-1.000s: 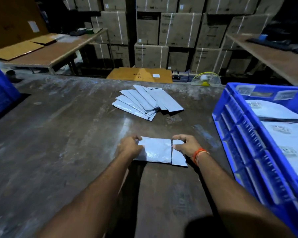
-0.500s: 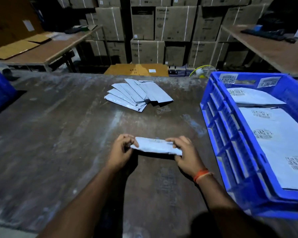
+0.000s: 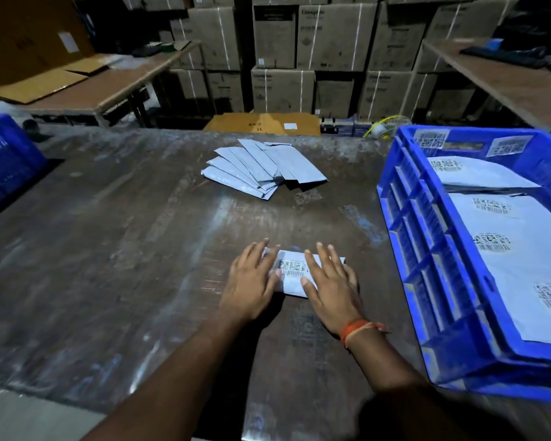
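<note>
Grey plastic, folded small: a courier mailer packet (image 3: 295, 281) lies on a dark, scuffed table (image 3: 109, 249), toward its near side and a little right of centre, with its barcode label facing up. We see both hands laid flat on it. The left hand (image 3: 252, 281) covers the packet's left end, and the right hand (image 3: 330, 284), with an orange thread band (image 3: 360, 329) at the wrist, covers its right end. Fingers on both are straight and spread, pressing down with the palms; neither hand grasps anything. We judge the step in hand to be flattening the packet, pushing air out and setting its folds so that it lies thin. Farther back on the table, well apart from the hands, a fan of plain grey mailers (image 3: 261, 168) lies overlapped, with no labels that we can make out. To the right of the hands stands a blue plastic crate (image 3: 427, 249), holding flat white parcels (image 3: 506, 224) with barcode labels upward. Part of a second blue crate (image 3: 4, 154) shows at the far left, and strapped cardboard cartons (image 3: 331, 36) are stacked behind. We think the next move calls for curling the fingers under one edge of the packet, lifting it without letting the fold spring open, and carrying it right over the crate's near wall to lay it label up on the parcels there.
</note>
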Demonstrator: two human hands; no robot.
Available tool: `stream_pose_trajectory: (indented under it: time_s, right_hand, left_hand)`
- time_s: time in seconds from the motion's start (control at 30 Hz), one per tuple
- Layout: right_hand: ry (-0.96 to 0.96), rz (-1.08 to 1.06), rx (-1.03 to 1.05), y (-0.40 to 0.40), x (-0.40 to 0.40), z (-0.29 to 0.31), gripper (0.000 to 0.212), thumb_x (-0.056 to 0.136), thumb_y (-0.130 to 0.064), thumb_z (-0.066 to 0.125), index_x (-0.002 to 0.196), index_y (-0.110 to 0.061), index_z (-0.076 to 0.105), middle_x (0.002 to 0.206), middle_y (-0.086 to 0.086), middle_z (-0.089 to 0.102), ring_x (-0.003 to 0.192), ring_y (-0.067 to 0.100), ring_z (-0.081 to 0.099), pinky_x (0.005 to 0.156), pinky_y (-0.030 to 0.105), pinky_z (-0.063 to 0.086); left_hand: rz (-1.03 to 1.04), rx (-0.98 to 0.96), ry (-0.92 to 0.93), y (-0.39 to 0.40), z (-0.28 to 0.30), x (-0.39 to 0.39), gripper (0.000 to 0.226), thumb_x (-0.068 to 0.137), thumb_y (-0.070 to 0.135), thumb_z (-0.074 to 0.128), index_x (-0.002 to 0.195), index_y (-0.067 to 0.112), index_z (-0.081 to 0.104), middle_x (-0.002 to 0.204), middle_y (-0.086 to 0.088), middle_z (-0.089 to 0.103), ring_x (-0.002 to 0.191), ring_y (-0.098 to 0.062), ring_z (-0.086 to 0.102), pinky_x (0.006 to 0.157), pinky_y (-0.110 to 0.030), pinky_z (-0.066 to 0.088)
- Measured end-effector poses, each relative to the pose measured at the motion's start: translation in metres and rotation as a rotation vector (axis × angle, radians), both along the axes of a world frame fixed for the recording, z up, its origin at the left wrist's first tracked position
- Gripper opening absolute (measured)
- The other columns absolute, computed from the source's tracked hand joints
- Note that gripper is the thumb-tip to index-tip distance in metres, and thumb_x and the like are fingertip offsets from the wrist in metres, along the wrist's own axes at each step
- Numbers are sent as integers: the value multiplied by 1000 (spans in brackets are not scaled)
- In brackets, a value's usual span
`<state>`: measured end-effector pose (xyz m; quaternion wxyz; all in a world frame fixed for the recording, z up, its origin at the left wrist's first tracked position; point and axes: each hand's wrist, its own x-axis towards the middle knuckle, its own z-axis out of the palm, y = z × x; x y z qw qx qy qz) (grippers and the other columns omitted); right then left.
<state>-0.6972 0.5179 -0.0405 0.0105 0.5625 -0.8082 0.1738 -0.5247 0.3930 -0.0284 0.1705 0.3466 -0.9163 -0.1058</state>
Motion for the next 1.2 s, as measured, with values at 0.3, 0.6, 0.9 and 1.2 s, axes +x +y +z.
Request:
stream_pose_trajectory:
  time_s: [0.3,0.6,0.9,1.2]
  right_hand:
    - [-81,-203,198,11,-4,-3,58,97,-60,12,154,-48,9,167,1,2,153,29,0,117,48,17]
    - [-165,-459,182,9,-1,19,53,98,-37,43,150,-33,38,148,14,38,137,34,32,106,45,38]
    - [-712,-447,-216,-5,4,25,46,79,-23,72,124,-32,67,115,6,54,108,21,58,103,32,45]
    - [-804,-412,-433,-11,-20,95,20,79,-15,71,93,-29,76,95,-20,70,103,9,67,98,31,52]
  left_hand:
    - [147,60,-139,4,-18,18,48,104,53,23,152,60,14,165,-4,16,150,-31,15,119,-51,20]
    - [380,153,12,-7,-2,8,37,93,34,49,128,35,59,126,-5,56,114,-32,52,92,-42,47]
    - [319,863,461,-25,15,-10,15,90,16,70,101,23,63,105,-9,73,81,-20,66,79,-34,55]
    - [267,1084,691,-36,73,-30,22,85,3,71,101,17,69,105,-2,70,78,-22,69,76,-36,58]
